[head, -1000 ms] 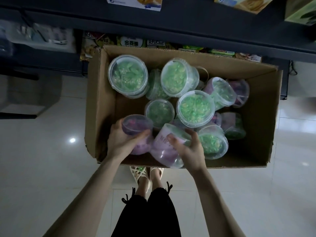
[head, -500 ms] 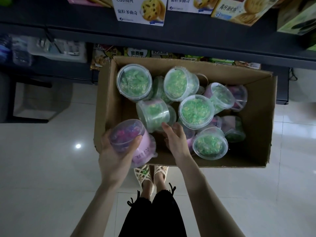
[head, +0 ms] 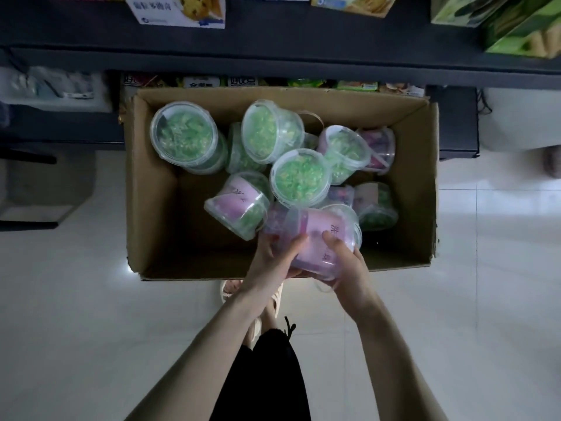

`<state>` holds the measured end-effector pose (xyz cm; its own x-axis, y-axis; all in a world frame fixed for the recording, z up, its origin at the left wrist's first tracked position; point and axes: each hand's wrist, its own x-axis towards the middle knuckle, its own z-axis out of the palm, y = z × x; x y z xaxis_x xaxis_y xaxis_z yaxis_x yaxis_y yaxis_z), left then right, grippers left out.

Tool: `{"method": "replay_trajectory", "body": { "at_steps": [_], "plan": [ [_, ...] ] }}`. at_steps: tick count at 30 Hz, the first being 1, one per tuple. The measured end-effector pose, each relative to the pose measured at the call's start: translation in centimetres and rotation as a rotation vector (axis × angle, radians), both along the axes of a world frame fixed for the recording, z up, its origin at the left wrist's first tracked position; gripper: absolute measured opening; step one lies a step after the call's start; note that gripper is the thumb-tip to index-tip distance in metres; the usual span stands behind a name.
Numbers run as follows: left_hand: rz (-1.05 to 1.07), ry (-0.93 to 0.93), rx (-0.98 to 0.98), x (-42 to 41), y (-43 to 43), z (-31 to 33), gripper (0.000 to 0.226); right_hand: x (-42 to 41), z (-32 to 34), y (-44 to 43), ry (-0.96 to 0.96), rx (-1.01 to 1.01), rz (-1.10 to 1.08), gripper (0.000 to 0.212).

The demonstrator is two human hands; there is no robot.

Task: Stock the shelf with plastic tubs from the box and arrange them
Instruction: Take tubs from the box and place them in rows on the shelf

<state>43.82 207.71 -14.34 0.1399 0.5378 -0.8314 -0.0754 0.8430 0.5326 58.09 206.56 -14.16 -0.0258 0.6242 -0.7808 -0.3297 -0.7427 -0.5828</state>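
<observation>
An open cardboard box (head: 151, 189) stands on the floor below a dark shelf (head: 273, 53). Several clear plastic tubs lie in it, most with green contents, such as one upright at the back left (head: 183, 136) and one in the middle (head: 300, 177). A pink-labelled tub (head: 239, 205) lies tilted on its side. At the box's near edge, my left hand (head: 270, 262) and my right hand (head: 349, 265) together grip a pink-labelled tub with purple contents (head: 315, 232), held sideways. I cannot tell whether it is one tub or two pressed together.
Biscuit boxes (head: 179, 10) and green cartons (head: 522, 25) sit on the shelf above. Snack packets (head: 243, 82) fill the lower shelf behind the box. White tiled floor (head: 76, 299) lies around the box. My sandalled feet (head: 230, 291) stand at its near side.
My left hand carried the purple tub rightward to the box's near middle. My right hand left the tubs inside and now grips it too. A green-filled tub tipped onto its side.
</observation>
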Motion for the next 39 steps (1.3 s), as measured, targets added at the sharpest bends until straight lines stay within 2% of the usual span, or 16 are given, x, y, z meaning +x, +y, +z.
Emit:
{"method": "replay_trajectory", "body": {
  "at_steps": [2,4,6,11,15,17,19,22,27,29,31,34,36,39],
  "plan": [
    [-0.149,0.071,0.005,-0.1,0.0,-0.6,0.08,1.1,0.3,-0.1,-0.105,0.005,-0.068,0.052],
    [-0.21,0.158,0.05,-0.6,0.1,-1.7,0.063,1.8,0.8,-0.2,-0.194,0.035,-0.097,0.047],
    [-0.233,0.272,0.106,-0.9,0.4,-3.4,0.056,2.1,0.9,-0.4,-0.259,0.064,-0.131,0.043],
    [-0.356,0.541,0.198,-0.2,1.4,-6.8,0.088,2.5,0.1,-0.4,-0.337,0.099,-0.205,0.046],
    [-0.419,0.547,0.246,-0.5,2.8,-8.9,0.112,1.9,-0.8,0.3,-0.371,0.095,-0.211,0.075],
    [-0.419,0.543,0.233,0.1,3.1,-9.3,0.116,1.3,-1.5,0.7,-0.429,0.08,-0.19,0.084],
    [-0.413,0.596,0.254,0.8,3.1,-9.3,0.111,1.0,-1.8,0.9,-0.459,0.086,-0.175,0.085],
    [-0.387,0.685,0.295,0.7,3.1,-8.2,0.104,0.9,-1.6,0.7,-0.432,0.121,-0.227,0.079],
    [-0.341,0.794,0.355,-2.2,2.5,-3.1,0.108,0.6,0.5,-0.7,-0.386,0.142,-0.315,0.049],
    [-0.16,0.71,0.351,-3.4,1.7,0.1,0.104,0.4,1.8,-1.4,-0.361,0.128,-0.344,0.049],
    [0.057,0.524,0.296,-4.1,0.8,3.2,0.093,0.1,3.7,-2.2,-0.342,0.115,-0.366,0.05],
    [0.269,0.224,0.188,-4.1,0.0,7.4,0.078,-0.3,7.5,-2.8,-0.314,0.131,-0.378,0.049],
    [0.348,0.019,0.144,-3.8,-0.3,10.3,0.092,0.0,10.5,-3.1,-0.301,0.161,-0.363,0.045],
    [0.41,-0.206,0.152,-2.9,-0.5,14.5,0.091,1.6,15.2,-3.3,-0.307,0.212,-0.346,0.05]
  ]
}}
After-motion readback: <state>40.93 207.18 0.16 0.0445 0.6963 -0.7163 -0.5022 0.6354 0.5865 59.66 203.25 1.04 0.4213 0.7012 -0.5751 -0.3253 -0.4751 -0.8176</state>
